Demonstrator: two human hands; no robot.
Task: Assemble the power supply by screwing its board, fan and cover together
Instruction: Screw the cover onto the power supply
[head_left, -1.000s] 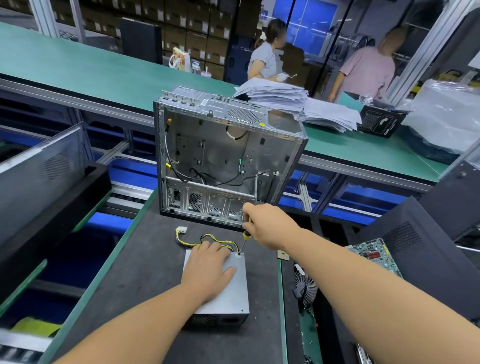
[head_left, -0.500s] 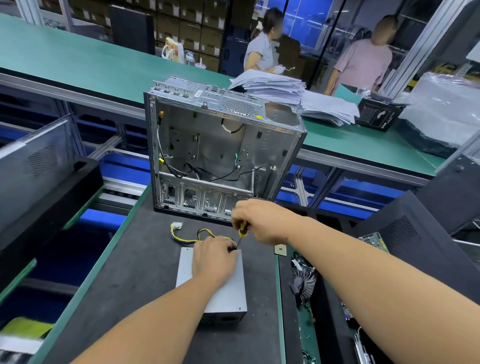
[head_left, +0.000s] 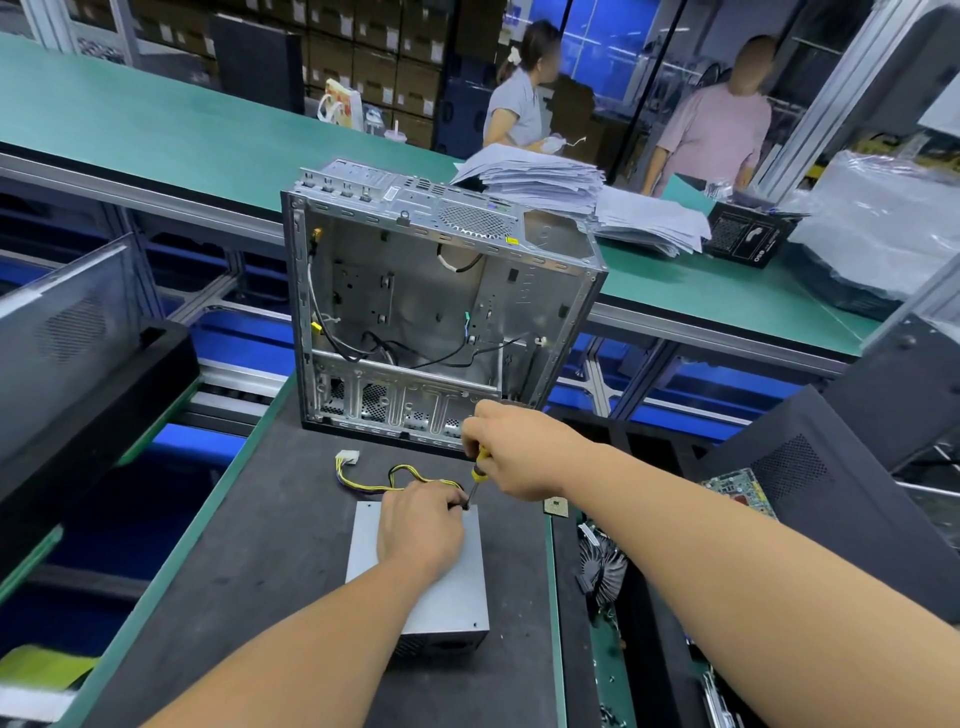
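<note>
A grey metal power supply (head_left: 451, 597) lies flat on the dark mat, its yellow and black cable (head_left: 374, 480) curling away behind it to a white plug. My left hand (head_left: 421, 527) rests on its cover near the far right corner, fingers curled at the tip of the screwdriver (head_left: 479, 470). My right hand (head_left: 514, 449) grips the yellow handle of that screwdriver from above. The shaft slants down to the far right corner of the cover. The screw itself is hidden by my fingers.
An open, empty computer case (head_left: 436, 312) stands upright just behind the power supply. A loose fan (head_left: 602, 569) and a circuit board (head_left: 737, 491) lie to the right, beside black case panels (head_left: 810, 499). Two people stand beyond the green bench (head_left: 156, 130) with paper stacks (head_left: 540, 176).
My left hand slid forward from lying flat on the cover and curled its fingers at the screwdriver tip. My right hand stays on the handle at the corner.
</note>
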